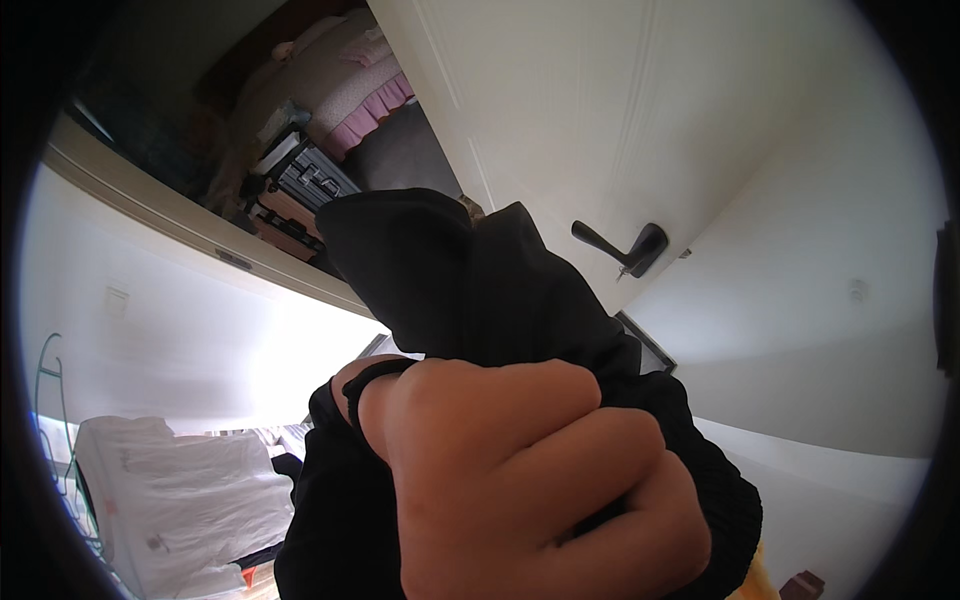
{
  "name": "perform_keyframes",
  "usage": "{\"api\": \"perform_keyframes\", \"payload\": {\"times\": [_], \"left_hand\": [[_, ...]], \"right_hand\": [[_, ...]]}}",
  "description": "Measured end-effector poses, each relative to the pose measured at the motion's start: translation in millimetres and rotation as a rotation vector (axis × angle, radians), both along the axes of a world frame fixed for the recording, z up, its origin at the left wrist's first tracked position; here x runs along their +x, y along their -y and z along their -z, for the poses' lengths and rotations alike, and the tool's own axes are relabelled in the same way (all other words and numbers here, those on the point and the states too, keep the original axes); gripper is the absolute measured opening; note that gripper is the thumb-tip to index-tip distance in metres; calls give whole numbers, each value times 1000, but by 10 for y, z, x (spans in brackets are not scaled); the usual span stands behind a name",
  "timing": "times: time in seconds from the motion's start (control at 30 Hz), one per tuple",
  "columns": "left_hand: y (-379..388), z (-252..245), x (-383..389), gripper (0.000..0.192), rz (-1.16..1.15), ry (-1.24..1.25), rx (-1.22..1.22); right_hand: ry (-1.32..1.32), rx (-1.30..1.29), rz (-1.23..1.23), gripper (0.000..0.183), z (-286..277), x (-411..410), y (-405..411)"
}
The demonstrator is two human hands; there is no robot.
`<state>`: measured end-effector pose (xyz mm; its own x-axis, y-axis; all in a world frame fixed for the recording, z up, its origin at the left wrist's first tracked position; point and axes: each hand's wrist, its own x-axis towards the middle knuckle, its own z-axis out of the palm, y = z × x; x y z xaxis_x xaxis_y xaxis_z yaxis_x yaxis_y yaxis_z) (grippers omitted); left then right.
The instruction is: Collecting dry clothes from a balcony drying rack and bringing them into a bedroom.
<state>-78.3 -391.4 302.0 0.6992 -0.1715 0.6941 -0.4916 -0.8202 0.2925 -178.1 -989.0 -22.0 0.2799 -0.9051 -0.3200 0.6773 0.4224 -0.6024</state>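
Large in the lower middle, my left hand (525, 465) is closed in a fist with its back towards the camera. Dark cloth of a black garment (510, 292) shows in a gap between the curled fingers and spreads out behind them. A thin black band (367, 375) circles the wrist. The garment rises from the fist to the upper middle, and a gathered edge of it lies to the right. My thumb is hidden. My right hand is not in view.
A white door (600, 112) stands open, with a black lever handle (649, 244) and a key. Through the doorway are suitcases (311, 176) and a bed with a pink ruffle (371, 109). At lower left are a whitish sheet-like cover (187, 487) and green wire hangers (51, 367).
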Motion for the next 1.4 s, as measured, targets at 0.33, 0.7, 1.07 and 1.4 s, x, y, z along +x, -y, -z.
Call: {"api": "perform_keyframes", "payload": {"times": [0.33,0.7,1.07,1.4], "left_hand": [[-256,-129,-199,34,-81,15,44],[-1751,519,-545,43,-122,88,94],[-2525,1289,-2563,40,-963,-510,-293],[-2284,1272,-3698,34,-1397,-192,-513]], "right_hand": [[180,-180,-232,33,-975,361,285],[45,130,-582,36,-183,1154,-2040],[-58,-572,-2744,22,-224,1103,-7006],[786,-1122,-2972,10,-751,1,-8755]]}}
